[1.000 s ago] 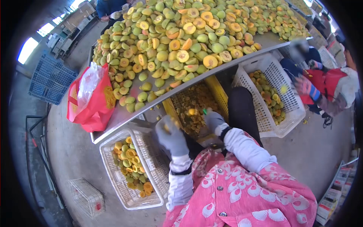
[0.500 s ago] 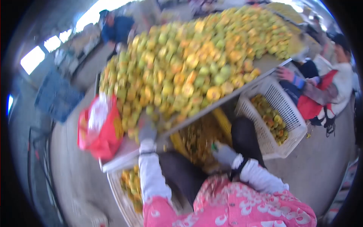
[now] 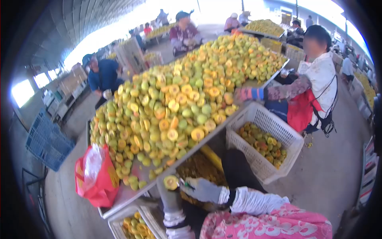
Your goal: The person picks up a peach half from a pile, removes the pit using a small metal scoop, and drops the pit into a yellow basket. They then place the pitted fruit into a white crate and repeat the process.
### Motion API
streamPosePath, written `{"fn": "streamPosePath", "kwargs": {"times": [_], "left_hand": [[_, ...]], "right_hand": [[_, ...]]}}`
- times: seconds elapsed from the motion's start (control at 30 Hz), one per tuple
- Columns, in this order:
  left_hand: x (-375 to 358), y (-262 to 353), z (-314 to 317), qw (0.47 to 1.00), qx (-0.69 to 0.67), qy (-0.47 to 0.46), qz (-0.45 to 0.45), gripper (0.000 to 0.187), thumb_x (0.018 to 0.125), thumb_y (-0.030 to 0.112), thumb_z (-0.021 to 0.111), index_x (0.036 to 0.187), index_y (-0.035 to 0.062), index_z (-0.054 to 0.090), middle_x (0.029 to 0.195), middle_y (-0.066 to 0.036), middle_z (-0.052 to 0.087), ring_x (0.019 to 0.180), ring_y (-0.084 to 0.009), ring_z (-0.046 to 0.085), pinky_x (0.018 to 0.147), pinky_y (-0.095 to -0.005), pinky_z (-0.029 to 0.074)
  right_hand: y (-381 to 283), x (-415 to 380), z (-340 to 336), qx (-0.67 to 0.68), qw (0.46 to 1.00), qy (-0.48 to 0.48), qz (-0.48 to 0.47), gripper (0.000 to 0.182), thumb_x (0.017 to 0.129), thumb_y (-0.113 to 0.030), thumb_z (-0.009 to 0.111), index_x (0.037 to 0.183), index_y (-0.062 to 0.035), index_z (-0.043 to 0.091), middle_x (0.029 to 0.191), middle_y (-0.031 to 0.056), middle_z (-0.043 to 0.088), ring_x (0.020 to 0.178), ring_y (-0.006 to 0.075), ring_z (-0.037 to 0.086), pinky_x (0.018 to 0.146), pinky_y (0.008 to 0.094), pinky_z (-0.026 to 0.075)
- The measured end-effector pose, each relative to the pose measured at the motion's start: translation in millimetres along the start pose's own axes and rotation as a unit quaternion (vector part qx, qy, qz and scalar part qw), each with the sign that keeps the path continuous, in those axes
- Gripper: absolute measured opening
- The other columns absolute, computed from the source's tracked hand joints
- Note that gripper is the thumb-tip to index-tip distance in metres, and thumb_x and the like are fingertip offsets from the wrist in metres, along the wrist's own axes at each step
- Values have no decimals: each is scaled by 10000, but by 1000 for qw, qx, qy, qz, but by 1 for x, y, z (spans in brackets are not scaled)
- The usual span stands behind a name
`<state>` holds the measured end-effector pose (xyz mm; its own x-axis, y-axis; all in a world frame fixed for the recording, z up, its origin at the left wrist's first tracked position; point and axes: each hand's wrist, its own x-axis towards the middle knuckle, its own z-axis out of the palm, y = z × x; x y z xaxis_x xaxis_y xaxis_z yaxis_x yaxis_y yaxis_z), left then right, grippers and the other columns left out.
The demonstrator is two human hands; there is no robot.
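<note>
My left hand, in a grey glove, holds a halved yellow-green fruit with its cut face showing. My right hand, also gloved, is closed around a small tool with a green part, whose tip is beside the fruit. Both hands are near the front edge of a metal table heaped with halved fruit. Below the table edge, a yellow-rimmed container holds brownish scraps.
A white crate of fruit stands at right, another at lower left. A red bag sits on the table's left corner. A person reaches toward the heap from the right; others sit behind it.
My left hand has left the heap's edge and now holds the fruit half. My right hand has come left beside it. The view has tilted up, showing more of the people behind.
</note>
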<state>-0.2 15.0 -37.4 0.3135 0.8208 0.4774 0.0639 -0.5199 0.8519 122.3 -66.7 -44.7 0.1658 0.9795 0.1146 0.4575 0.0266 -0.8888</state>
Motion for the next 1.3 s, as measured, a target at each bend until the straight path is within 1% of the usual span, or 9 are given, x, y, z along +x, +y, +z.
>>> {"fn": "streamPosePath", "kwargs": {"times": [0.03, 0.1, 0.13, 0.2, 0.6, 1.03, 1.13, 1.2, 1.3], "left_hand": [[-6, -9, 9, 949, -271, 35, -156, 284, 1041, 255, 437, 1164, 36, 568, 1054, -82, 617, 871, -169, 601, 793, -292, 514], [-15, -23, 14, 867, -444, 15, -225, 320, 1046, 260, 437, 1246, 26, 528, 1110, -99, 630, 916, -162, 604, 800, -292, 514], [-17, 2, 20, 976, -199, 2, -89, 298, 1029, 213, 459, 1230, 4, 530, 1101, -99, 636, 922, -157, 605, 802, -288, 512], [-20, 13, 21, 984, -153, -25, -92, 273, 983, 116, 521, 1216, -27, 532, 1057, -117, 640, 898, -156, 613, 799, -281, 513], [-28, 29, 27, 912, -329, 78, -232, 514, 1040, 402, 345, 1120, -41, 594, 945, -128, 659, 888, -201, 632, 822, -310, 510], [-24, 56, 23, 910, -296, 151, -249, 446, 1028, 330, 426, 988, -56, 647, 860, -126, 672, 729, -174, 637, 703, -287, 523], [-24, 54, 12, 929, -239, 85, -268, 451, 1047, 324, 410, 998, -50, 657, 822, -99, 662, 716, -165, 623, 684, -279, 514], [-19, 54, 7, 939, -190, 38, -285, 448, 1037, 331, 463, 939, -43, 690, 817, -88, 680, 689, -115, 616, 649, -250, 491], [-14, 39, 5, 962, -153, -20, -225, 439, 1039, 335, 478, 953, -35, 699, 794, -79, 678, 681, -105, 611, 629, -236, 475]], "right_hand": [[-3, -3, -5, -22, 1000, 9, -10, 333, 964, -389, 581, 978, -57, 600, 758, 262, 601, 701, 462, 599, 597, 498, 455], [-8, -16, -9, 11, 999, 44, -12, 349, 957, -389, 592, 922, -42, 585, 739, 250, 601, 707, 462, 603, 597, 483, 461], [-12, -20, -13, -8, 999, 35, 11, 346, 954, -376, 601, 909, -34, 578, 736, 248, 600, 703, 455, 606, 599, 479, 464], [-10, -26, -16, -19, 999, 33, 24, 330, 948, -348, 617, 899, -24, 572, 734, 242, 603, 699, 443, 614, 601, 467, 470], [-20, -33, -13, -14, 999, 32, -20, 259, 937, -280, 614, 998, -30, 579, 729, 241, 630, 712, 439, 637, 607, 490, 492], [-30, -35, -4, -22, 999, -11, -25, 222, 940, -204, 589, 985, 4, 527, 710, 250, 603, 664, 439, 630, 585, 490, 489], [-42, -33, -17, 92, 986, -104, 89, 263, 966, -256, 550, 925, 3, 531, 633, 155, 591, 563, 327, 633, 524, 447, 492], [-51, -26, -33, 342, 845, -286, 294, 362, 985, -376, 506, 915, -23, 545, 584, -36, 482, 457, 108, 493, 428, 305, 422], [-47, -27, -40, 441, 778, -325, 306, 361, 975, -416, 510, 892, -65, 524, 611, -106, 374, 454, 37, 351, 424, 240, 337]]}}
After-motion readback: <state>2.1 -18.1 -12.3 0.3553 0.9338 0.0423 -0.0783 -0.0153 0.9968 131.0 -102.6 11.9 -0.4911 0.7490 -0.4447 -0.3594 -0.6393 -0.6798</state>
